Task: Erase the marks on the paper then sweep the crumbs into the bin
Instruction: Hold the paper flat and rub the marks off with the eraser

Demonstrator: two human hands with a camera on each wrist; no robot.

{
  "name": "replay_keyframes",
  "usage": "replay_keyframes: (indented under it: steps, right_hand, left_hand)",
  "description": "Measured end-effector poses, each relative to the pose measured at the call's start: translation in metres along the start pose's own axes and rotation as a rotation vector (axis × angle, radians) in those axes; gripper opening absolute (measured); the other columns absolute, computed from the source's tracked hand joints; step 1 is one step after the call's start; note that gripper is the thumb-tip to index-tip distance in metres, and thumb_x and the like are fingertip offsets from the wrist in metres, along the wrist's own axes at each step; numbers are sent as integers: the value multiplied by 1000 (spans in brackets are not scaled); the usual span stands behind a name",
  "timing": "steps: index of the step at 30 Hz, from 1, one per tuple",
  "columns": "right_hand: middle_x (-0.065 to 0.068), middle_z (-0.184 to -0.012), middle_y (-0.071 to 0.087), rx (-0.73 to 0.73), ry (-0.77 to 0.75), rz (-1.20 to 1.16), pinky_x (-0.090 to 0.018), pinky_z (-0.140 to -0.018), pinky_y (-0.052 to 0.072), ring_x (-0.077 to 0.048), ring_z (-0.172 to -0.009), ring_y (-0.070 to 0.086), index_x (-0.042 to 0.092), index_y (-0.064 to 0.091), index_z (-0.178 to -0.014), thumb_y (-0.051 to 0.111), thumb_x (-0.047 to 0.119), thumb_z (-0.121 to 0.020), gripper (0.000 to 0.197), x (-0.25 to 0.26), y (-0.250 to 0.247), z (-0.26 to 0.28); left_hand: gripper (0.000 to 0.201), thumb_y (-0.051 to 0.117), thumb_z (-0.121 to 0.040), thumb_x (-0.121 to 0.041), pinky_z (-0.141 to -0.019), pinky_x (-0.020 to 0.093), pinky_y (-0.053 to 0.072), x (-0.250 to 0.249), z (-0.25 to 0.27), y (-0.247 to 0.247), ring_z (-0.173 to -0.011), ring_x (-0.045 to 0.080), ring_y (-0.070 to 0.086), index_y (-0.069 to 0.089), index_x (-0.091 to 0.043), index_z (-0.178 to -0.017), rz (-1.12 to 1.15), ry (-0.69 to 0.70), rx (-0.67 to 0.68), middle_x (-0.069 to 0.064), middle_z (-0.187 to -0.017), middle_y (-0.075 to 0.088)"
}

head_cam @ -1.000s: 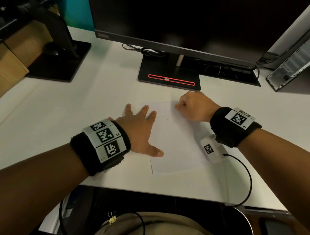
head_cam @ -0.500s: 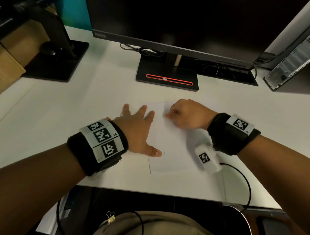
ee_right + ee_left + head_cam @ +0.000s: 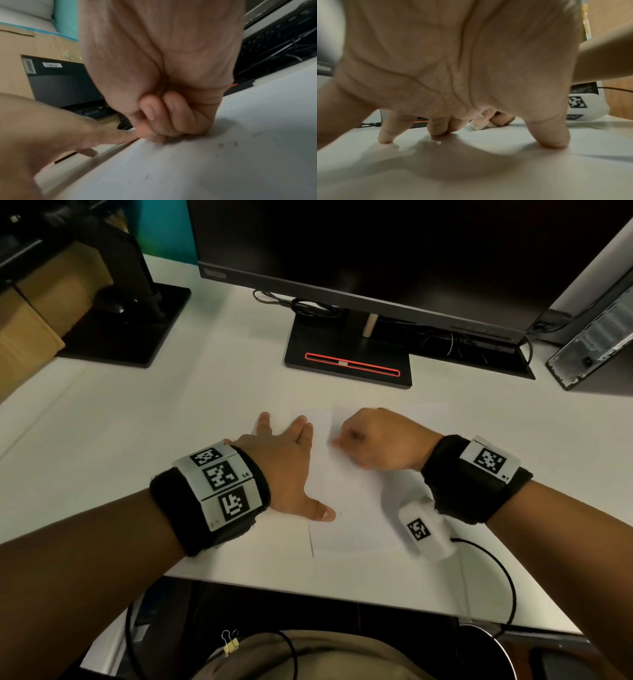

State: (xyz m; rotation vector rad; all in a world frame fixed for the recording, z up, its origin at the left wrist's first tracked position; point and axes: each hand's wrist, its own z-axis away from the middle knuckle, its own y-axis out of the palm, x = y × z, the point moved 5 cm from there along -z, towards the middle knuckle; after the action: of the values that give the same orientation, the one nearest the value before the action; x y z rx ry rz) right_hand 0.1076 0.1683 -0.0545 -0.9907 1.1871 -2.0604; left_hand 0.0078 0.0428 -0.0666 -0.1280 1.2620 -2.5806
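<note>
- Head view: my left hand (image 3: 284,470) lies flat with fingers spread, pressing the left edge of the paper (image 3: 352,508) onto the white tabletop (image 3: 171,440). My right hand (image 3: 380,440) is clenched over the upper part of the sheet, knuckles up. What it grips is hidden from this angle.
- Head view, change: over the last second the right hand has travelled from the sheet's far right corner inward and left, so it now sits near my left fingertips. The left hand has not shifted. I judge this to be an erasing stroke in progress.
- Head view: a faint mark (image 3: 340,513) remains just beside my left thumb. No bin can be identified with certainty.
- Left wrist view: the left hand (image 3: 453,67) bears down on its fingertips and thumb, fingers straight, holding nothing. Beyond them, my right fingers pinch a small white eraser (image 3: 478,126) against the sheet.
- Right wrist view: the right hand (image 3: 163,94) is curled tight, with the eraser concealed inside. Dark crumbs (image 3: 236,143) lie scattered on the paper (image 3: 205,169) to the right of the fist.
- Assessment: erasing is well along but not complete; crumbs are accumulating and the sweeping step is not yet started.
</note>
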Motion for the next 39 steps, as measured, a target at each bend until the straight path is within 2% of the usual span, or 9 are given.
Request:
replay_keyframes:
  steps: [3,6,10,15,23,27,31,35,39]
  right_hand:
    - [2,-62,67,19,41,-32,-26,-61,42,-12,-57,56,7,67,-73,47,41,-104,50,-7,-4,-1]
    - [-5,-70,70,-52,54,-23,-28,-62,40,-17,-62,58,11,62,-66,46,38,-105,50,-11,-13,-4]
    - [-8,-71,72,40,-19,-11,-33,-67,49,-17,-61,58,4,67,-75,47,41,-104,51,3,3,-2]
    - [-10,-76,72,-32,57,-43,-27,-60,44,-19,-64,60,10,63,-69,46,39,-105,49,-7,-11,-2]
    - [-7,-70,67,-36,69,-39,-27,-60,40,-18,-63,57,13,62,-66,45,38,-105,49,-4,-12,-7]
    - [0,-63,67,77,-9,-22,-26,-60,44,-14,-58,57,8,68,-74,46,41,-105,50,12,7,-4]
    - [-4,-62,65,-28,74,-92,-27,-61,40,-17,-55,56,8,66,-68,46,39,-104,52,-2,-8,-13]
    - [-2,-63,66,71,-12,-33,-28,-60,44,-16,-59,56,10,65,-69,46,41,-105,51,17,9,-8]
    - [-8,-66,67,-2,50,-86,-27,-61,40,-17,-56,55,11,62,-64,46,39,-105,52,6,-4,-15]
  left_hand:
    - [140,49,-63,-97,-110,65,34,0,-1,-1,-151,43,-15,-22,-19,-157,-16,-3,1,-13,-164,-27]
    - [140,47,-63,-97,-110,64,36,0,0,-1,-151,43,-14,-21,-20,-157,-31,2,-3,-13,-164,-26]
    - [139,45,-62,-99,-109,62,37,1,0,-1,-152,43,-13,-21,-21,-157,-48,2,-3,-13,-164,-26]
    - [139,40,-61,-101,-110,61,35,2,1,-1,-153,42,-11,-21,-22,-157,-85,-10,-15,-13,-164,-27]
    - [144,41,-56,-103,-115,62,28,5,-2,0,-153,37,-13,-23,-22,-157,-59,-26,-18,-7,-164,-28]
    - [147,40,-55,-104,-119,60,20,7,-4,0,-153,37,-15,-22,-17,-157,-84,-36,-31,-6,-165,-26]
    - [148,35,-53,-106,-120,62,15,7,-3,-1,-152,38,-17,-22,-17,-157,-103,-37,-38,-5,-166,-24]
    - [146,36,-54,-106,-119,62,14,9,-4,1,-152,39,-17,-21,-19,-157,-97,-41,-45,-7,-166,-23]
    - [147,35,-53,-106,-119,63,14,8,-3,0,-152,40,-16,-21,-19,-157,-103,-41,-48,-6,-166,-23]
